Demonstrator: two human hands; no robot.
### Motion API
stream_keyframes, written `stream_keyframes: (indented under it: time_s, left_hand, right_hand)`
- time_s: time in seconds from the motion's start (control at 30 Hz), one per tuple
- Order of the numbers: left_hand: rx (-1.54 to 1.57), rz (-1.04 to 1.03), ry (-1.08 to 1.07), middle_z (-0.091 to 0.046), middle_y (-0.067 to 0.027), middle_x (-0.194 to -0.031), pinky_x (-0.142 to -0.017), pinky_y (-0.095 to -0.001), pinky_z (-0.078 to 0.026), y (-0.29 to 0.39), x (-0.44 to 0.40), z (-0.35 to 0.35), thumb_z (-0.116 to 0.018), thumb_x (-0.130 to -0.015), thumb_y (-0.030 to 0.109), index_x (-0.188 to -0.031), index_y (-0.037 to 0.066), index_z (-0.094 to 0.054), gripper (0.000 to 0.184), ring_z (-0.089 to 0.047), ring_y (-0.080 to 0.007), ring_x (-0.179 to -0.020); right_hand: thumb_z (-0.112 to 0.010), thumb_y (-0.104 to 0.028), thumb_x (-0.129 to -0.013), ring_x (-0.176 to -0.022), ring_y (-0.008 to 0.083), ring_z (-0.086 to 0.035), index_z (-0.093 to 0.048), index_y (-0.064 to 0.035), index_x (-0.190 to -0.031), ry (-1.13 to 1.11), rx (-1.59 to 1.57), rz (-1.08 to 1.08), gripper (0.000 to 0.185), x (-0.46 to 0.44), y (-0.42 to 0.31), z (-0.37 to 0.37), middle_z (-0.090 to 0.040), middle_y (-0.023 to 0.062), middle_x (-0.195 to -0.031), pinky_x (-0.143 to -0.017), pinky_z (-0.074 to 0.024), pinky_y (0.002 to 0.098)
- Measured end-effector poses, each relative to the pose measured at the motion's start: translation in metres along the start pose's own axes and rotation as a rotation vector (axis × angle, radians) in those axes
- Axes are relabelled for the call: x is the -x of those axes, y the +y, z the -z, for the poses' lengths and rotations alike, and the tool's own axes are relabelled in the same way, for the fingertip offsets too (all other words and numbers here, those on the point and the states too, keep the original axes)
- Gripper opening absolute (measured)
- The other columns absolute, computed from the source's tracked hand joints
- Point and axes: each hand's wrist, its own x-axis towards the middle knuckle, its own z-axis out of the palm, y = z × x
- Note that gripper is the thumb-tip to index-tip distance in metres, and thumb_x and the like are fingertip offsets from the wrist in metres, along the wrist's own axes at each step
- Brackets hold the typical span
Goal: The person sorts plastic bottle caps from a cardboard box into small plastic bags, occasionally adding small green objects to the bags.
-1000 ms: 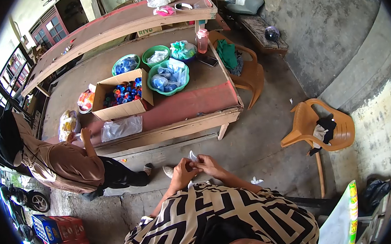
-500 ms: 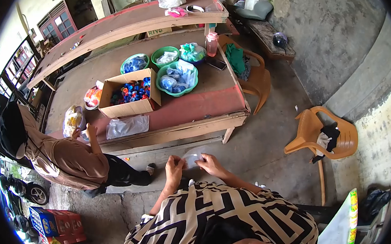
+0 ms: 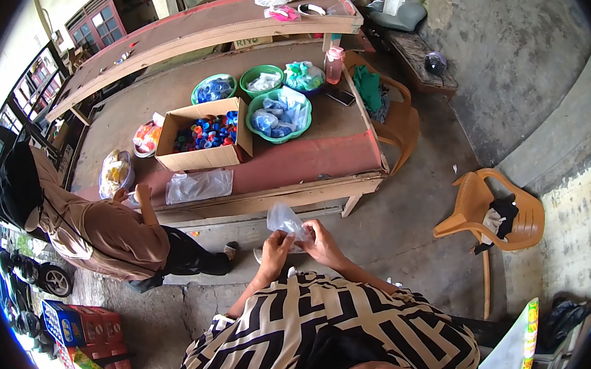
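A clear plastic bag (image 3: pixel 284 218) is held up in front of my body, its upper part puffed out above my fingers. My left hand (image 3: pixel 274 253) is closed on its lower left side, thumb and fingertips pinched together. On the other side, my right hand (image 3: pixel 323 246) grips the bag with bent fingers. The two hands are close together, and the bag's lower part is partly hidden by them. Beyond them, on the table (image 3: pixel 335 155), stands a cardboard box (image 3: pixel 200 161) of blue and red caps. A flat stack of clear bags (image 3: pixel 200 186) lies at the table's near edge.
Green basins (image 3: pixel 279 138) with bagged pieces stand behind the box. A pink bottle (image 3: pixel 334 67) and a phone (image 3: pixel 340 96) are at the right. A co-worker (image 3: pixel 108 230) stands at the left, hands near a tub (image 3: pixel 115 173). An orange chair (image 3: pixel 492 210) is on the right.
The bag has gone from lying low and flat between my hands to standing up and puffed out. My hands have come closer together, and the view has shifted slightly.
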Motion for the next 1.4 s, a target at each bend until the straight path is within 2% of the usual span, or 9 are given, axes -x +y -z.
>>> stream_keyframes:
  time_s: [0.07,0.27,0.53,0.7,0.93,1.13,1.2,1.33,1.4]
  left_hand:
    - [0.005,0.016,0.010,-0.056,0.0015,-0.073,-0.061,-0.0216,-0.038,0.007,0.003,0.000,-0.060,-0.092,0.021,-0.091,0.000,-0.063,0.021,-0.045,-0.0054,-0.067]
    - [0.602,0.281,-0.055,-0.060,-0.0018,-0.082,-0.072,-0.0265,-0.049,-0.004,-0.021,0.029,-0.058,-0.094,0.019,-0.093,0.002,-0.062,0.018,-0.056,-0.0095,-0.073]
    - [0.862,0.271,-0.032,-0.061,-0.0032,-0.084,-0.074,-0.0292,-0.048,0.040,-0.078,0.085,-0.051,-0.094,0.015,-0.094,0.005,-0.059,0.013,-0.059,-0.0148,-0.076]
    - [0.689,0.229,0.085,-0.057,0.0007,-0.076,-0.063,-0.0268,-0.043,0.038,-0.110,0.120,-0.055,-0.092,0.019,-0.081,0.010,-0.058,0.014,-0.052,-0.0104,-0.067]
    - [0.514,0.163,0.157,-0.045,0.0063,-0.059,-0.052,-0.0220,-0.031,0.069,-0.139,0.176,-0.065,-0.089,0.023,-0.064,0.014,-0.053,0.029,-0.038,-0.0040,-0.054]
    - [0.489,0.096,0.087,-0.050,0.0045,-0.069,-0.058,-0.0245,-0.039,0.078,-0.155,0.213,-0.068,-0.085,0.016,-0.080,0.008,-0.056,0.016,-0.045,-0.0075,-0.060]
    - [-0.009,-0.294,0.207,-0.055,-0.0006,-0.076,-0.061,-0.0263,-0.043,0.069,-0.160,0.223,-0.073,-0.075,0.009,-0.091,0.005,-0.054,0.025,-0.053,-0.0126,-0.066]
    - [-0.283,-0.176,0.340,-0.055,-0.0068,-0.078,-0.065,-0.0297,-0.044,0.076,-0.162,0.238,-0.071,-0.068,0.004,-0.094,0.002,-0.051,0.033,-0.055,-0.0182,-0.071]
    - [-0.282,-0.375,0.518,-0.052,-0.0140,-0.080,-0.063,-0.0339,-0.045,0.075,-0.165,0.241,-0.063,-0.068,-0.002,-0.097,0.000,-0.050,0.032,-0.055,-0.0245,-0.069]
  right_hand:
    - [-0.071,-0.002,-0.077,-0.079,0.0207,-0.060,-0.046,-0.0022,-0.115,-0.015,-0.011,-0.002,0.045,-0.002,-0.006,0.001,-0.059,0.0121,-0.089,-0.071,-0.0495,0.0330]
    - [-0.066,0.001,-0.080,-0.072,0.0167,-0.057,-0.046,-0.0056,-0.123,-0.077,-0.066,-0.063,0.048,-0.028,-0.001,-0.007,-0.057,0.0091,-0.084,-0.066,-0.0477,0.0306]
    - [-0.066,0.000,-0.081,-0.062,0.0132,-0.052,-0.046,-0.0078,-0.128,-0.258,-0.116,-0.130,0.051,-0.104,-0.004,-0.047,-0.052,0.0028,-0.072,-0.058,-0.0440,0.0295]
    - [-0.072,-0.002,-0.079,-0.083,0.0117,-0.056,-0.050,-0.0056,-0.122,-0.226,-0.120,0.032,0.049,-0.161,-0.017,-0.076,-0.057,0.0059,-0.091,-0.074,-0.0484,0.0269]
    - [-0.067,-0.010,-0.087,-0.079,0.0175,-0.060,-0.052,-0.0021,-0.111,-0.244,-0.189,0.004,0.030,-0.216,-0.046,-0.118,-0.060,0.0108,-0.088,-0.072,-0.0489,0.0314]
    - [-0.060,-0.012,-0.092,-0.069,0.0130,-0.058,-0.053,0.0005,-0.096,-0.269,-0.182,-0.111,0.015,-0.254,-0.046,-0.145,-0.060,0.0092,-0.076,-0.063,-0.0465,0.0289]
    - [-0.059,-0.012,-0.092,-0.068,0.0113,-0.056,-0.052,0.0010,-0.095,-0.226,-0.224,-0.120,0.015,-0.263,-0.045,-0.150,-0.059,0.0075,-0.074,-0.061,-0.0451,0.0281]
    - [-0.060,-0.011,-0.092,-0.067,0.0109,-0.055,-0.051,0.0014,-0.093,-0.226,-0.224,-0.120,0.015,-0.270,-0.050,-0.159,-0.059,0.0069,-0.074,-0.061,-0.0450,0.0279]
    - [-0.062,-0.012,-0.089,-0.066,0.0112,-0.054,-0.051,0.0008,-0.091,-0.262,-0.211,-0.141,0.017,-0.272,-0.052,-0.163,-0.058,0.0069,-0.073,-0.060,-0.0442,0.0278]
